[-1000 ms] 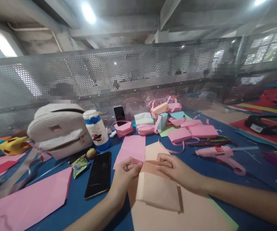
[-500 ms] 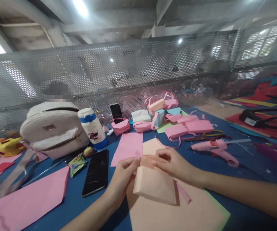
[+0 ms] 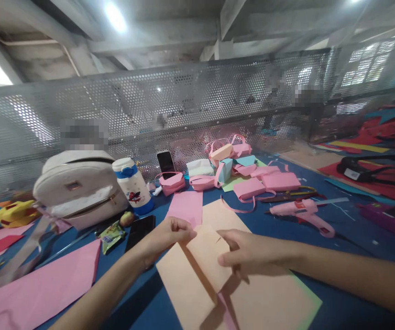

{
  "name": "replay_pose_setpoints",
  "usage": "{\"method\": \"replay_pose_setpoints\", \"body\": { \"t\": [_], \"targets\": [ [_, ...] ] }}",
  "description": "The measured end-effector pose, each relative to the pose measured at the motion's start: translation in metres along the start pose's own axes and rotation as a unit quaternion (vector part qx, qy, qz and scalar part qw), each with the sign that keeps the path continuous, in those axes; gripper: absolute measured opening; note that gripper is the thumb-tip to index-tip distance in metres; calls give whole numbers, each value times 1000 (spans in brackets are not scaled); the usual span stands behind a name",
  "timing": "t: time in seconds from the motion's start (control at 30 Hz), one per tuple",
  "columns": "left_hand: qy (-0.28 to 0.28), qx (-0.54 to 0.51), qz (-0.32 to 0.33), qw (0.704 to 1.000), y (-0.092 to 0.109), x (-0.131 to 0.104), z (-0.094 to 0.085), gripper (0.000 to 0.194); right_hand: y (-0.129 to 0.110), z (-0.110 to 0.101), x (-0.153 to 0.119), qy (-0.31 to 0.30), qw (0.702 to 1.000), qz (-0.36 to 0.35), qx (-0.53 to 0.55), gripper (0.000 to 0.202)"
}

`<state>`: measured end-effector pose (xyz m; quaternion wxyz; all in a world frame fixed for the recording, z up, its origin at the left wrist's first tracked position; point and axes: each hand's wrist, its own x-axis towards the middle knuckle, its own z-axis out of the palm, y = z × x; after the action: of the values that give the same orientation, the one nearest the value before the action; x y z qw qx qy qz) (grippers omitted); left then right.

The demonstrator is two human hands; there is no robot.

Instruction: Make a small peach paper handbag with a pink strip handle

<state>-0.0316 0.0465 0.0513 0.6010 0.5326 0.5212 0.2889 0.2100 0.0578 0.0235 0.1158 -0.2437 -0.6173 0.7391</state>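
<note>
A: Start from the left. What is there?
B: A large pink paper sheet [image 3: 46, 284] lies on the blue tabletop [image 3: 125, 298]. Right of it are a crinkled green snack packet [image 3: 112, 237] and a flat black smartphone [image 3: 141, 228], partly hidden by the left forearm.
A: And the left hand [image 3: 163, 239]?
B: Its thumb and fingertips pinch the upper left edge of a folded, peach-coloured paper piece [image 3: 183, 282]. The piece runs from those fingertips down toward the near edge of the view.
A: So it sits between the hands?
B: Yes, with its left panel spreading below the left hand. The right hand [image 3: 249, 251] grips the right edge, thumb on the facing side; I can't tell how its lower fingers meet the paper.
A: How does the piece look?
B: Plain and matte, in two panels with a shadowed fold slanting between them. A narrow pink paper strip [image 3: 227, 311] shows at its lower end.
A: What's under it?
B: A broad peach paper sheet [image 3: 273, 298], green along its right edge. Farther right lies a pink glue gun [image 3: 297, 210].
</note>
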Motion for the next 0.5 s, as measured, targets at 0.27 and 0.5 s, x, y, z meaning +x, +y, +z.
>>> {"method": "replay_pose_setpoints", "body": {
  "t": [0.27,0.5],
  "targets": [
    [-91,97,4,991,12,0,4,35,-11,2,-9,-74,996,32,-48,48],
    [-59,99,37,993,21,3,14,38,0,13,-4,30,988,-16,150,41]
  ]
}}
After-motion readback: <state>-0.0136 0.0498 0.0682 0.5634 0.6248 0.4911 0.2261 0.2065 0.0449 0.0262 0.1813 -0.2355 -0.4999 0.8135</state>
